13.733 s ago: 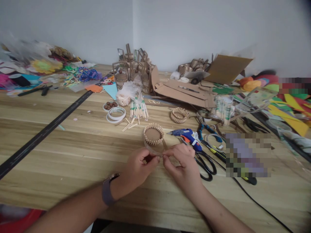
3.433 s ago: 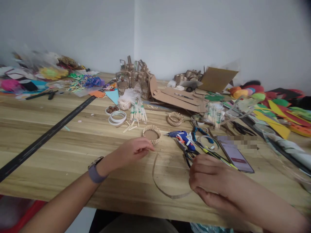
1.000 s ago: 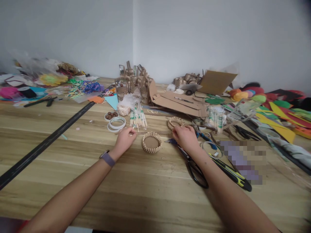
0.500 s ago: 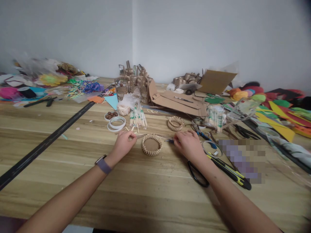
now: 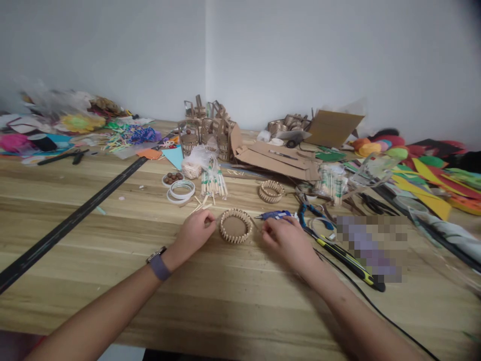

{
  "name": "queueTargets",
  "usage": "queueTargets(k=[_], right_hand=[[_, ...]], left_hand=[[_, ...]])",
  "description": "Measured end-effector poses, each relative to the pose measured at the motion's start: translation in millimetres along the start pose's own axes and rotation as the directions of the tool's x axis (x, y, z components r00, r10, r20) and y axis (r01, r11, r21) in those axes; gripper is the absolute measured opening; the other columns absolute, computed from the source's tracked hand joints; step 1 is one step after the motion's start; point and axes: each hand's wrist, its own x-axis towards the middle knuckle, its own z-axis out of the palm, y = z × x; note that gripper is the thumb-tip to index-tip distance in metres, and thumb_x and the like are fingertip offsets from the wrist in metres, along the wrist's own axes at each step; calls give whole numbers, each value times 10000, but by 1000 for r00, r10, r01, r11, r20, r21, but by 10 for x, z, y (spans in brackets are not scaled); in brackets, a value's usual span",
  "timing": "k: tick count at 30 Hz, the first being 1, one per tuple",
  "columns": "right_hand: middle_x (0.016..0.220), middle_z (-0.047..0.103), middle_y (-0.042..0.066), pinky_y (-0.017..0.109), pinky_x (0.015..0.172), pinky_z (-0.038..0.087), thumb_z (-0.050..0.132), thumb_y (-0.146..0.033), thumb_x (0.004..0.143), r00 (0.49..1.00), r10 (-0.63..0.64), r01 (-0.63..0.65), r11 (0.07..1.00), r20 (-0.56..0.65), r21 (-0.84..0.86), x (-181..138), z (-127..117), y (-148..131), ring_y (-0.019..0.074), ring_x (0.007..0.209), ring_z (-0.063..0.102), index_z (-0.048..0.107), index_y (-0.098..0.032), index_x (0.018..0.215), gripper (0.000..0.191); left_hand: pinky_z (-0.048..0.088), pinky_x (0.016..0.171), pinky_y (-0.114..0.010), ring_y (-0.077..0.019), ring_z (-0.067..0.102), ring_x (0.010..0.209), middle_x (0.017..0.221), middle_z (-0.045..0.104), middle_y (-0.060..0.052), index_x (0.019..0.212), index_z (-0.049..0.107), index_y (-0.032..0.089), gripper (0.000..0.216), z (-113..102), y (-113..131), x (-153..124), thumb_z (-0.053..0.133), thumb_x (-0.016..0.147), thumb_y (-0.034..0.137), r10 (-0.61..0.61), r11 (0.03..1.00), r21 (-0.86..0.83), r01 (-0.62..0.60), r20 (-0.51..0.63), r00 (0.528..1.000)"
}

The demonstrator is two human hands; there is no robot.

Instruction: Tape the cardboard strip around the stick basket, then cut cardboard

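A small round basket (image 5: pixel 235 225) of upright wooden sticks on a cardboard base stands on the wooden table (image 5: pixel 233 301). My left hand (image 5: pixel 195 233), with a watch on its wrist, is closed just left of the basket, its fingertips pinched. My right hand (image 5: pixel 287 240) is closed just right of the basket, pinching the end of a thin cardboard strip (image 5: pixel 255 224) that runs toward the basket's far side. The strip is mostly hidden behind the basket. A blue glue gun (image 5: pixel 276 214) lies just beyond my right hand.
A second stick ring (image 5: pixel 271 191), tape rolls (image 5: pixel 181 190), stick bundles (image 5: pixel 213 183) and a bead dish (image 5: pixel 172 178) lie behind. A yellow-black knife (image 5: pixel 349 260), blue pliers (image 5: pixel 313 210) and a black cable (image 5: pixel 376 311) lie right. A black strip (image 5: pixel 75 215) crosses the left.
Both hands have drawn back a little toward me, closing in on either side of the basket. My right hand has moved off the glue gun, which now shows.
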Motion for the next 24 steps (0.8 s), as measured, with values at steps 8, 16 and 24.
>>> queueTargets(k=[8,16,24], right_hand=[[730,699,6,356,955,319,488,-177,848,999,-24,22,996,30,82,-48,72,-184,170,725,626,599,-216,765,144],[756,717,39,338,907,339,519,-193,866,1000,-13,13,999,-8,47,-85,127,-320,208,789,653,594,-201,756,133],[731,701,19,314,850,351,528,-185,845,999,-9,11,998,-43,66,-108,191,-297,198,758,645,562,-214,735,118]], left_hand=[[427,707,-295,-188,591,774,791,634,-16,746,554,206,90,12,123,-91,551,790,128,32,999,16,-33,23,999],[417,723,-306,-202,585,795,802,635,-32,746,568,207,90,9,144,-142,540,791,135,50,998,25,-51,48,998],[426,615,-260,-171,623,691,741,673,-8,777,579,206,76,22,139,-167,526,819,173,-21,997,-72,27,76,997]])
